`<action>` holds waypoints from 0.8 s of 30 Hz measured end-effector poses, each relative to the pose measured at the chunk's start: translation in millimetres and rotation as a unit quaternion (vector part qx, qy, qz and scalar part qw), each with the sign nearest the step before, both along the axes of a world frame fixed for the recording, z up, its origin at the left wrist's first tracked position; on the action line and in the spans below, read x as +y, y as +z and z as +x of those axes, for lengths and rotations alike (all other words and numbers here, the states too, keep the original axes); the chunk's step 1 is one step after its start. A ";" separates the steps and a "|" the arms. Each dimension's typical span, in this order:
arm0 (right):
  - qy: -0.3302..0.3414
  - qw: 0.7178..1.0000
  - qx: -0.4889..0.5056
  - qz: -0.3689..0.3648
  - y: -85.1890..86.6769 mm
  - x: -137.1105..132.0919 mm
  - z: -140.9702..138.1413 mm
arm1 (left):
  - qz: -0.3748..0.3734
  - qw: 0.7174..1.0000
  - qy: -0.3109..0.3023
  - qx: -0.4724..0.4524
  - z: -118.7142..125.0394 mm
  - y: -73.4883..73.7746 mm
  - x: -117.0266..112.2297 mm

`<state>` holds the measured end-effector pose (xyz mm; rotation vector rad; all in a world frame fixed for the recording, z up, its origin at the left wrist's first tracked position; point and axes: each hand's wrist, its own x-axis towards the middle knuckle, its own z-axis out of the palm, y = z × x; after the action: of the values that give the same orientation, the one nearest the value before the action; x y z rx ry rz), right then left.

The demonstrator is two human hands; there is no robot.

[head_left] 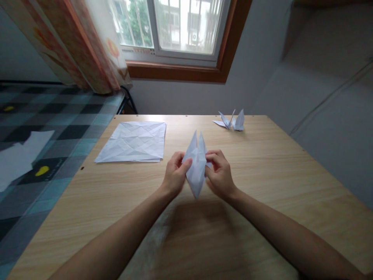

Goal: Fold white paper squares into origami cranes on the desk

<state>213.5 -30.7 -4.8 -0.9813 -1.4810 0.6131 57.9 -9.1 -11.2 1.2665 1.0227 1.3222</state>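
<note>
Possibly, uneven pinching by the left grip (175, 174) and right grip (220, 174), both clamped on the folded paper (196, 178) held above the tabletop (291, 175), could mis-crease or tear its thin layers. Matte and white, it forms a narrow diamond split into two slim points at the top

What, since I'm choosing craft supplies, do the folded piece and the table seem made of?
Folded piece: probably paper, matte white, judging by its crisp edges and sharp points. Table: wood or wood-look laminate, smooth and pale; grain lines show.
</note>
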 end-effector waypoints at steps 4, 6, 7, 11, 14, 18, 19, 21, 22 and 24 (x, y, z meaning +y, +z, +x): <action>0.030 0.996 0.070 -0.035 -4.7 4.3 1.1 | -0.006 1.000 -0.010 -0.014 1.1 3.9 -3.1; 0.044 0.993 0.087 -0.059 -4.3 4.6 2.1 | 0.001 1.000 0.012 0.021 1.5 8.4 -6.0; 0.050 0.992 0.093 -0.072 -3.4 4.4 2.7 | 0.005 0.999 0.023 0.039 1.7 10.4 -7.6; 0.078 0.987 0.090 -0.107 0.2 3.7 4.7 | 0.037 0.992 0.054 0.106 2.3 12.5 -13.4; 0.074 0.985 0.089 -0.129 -0.4 4.8 4.0 | 0.056 0.989 0.062 0.121 2.4 9.5 -14.8; 0.059 0.973 0.160 -0.152 -5.0 7.6 1.4 | 0.015 0.998 0.048 0.022 3.1 8.7 -12.0; 0.058 0.970 0.178 -0.156 -5.9 8.2 0.8 | 0.004 0.999 0.043 0.002 3.3 9.0 -11.0; 0.055 0.963 0.206 -0.164 -6.5 9.2 0.0 | -0.008 0.999 0.038 -0.021 3.6 9.2 -9.0; 0.055 0.959 0.218 -0.170 -6.4 9.7 -0.2 | -0.008 0.999 0.038 -0.026 3.4 8.6 -7.9; 0.059 0.950 0.241 -0.191 -5.6 10.6 -0.2 | -0.003 0.999 0.037 -0.033 2.6 6.1 -5.6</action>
<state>213.3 -20.1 -10.4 -0.9478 -1.0060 1.1688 60.5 -14.7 -5.1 1.1834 1.0346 1.4078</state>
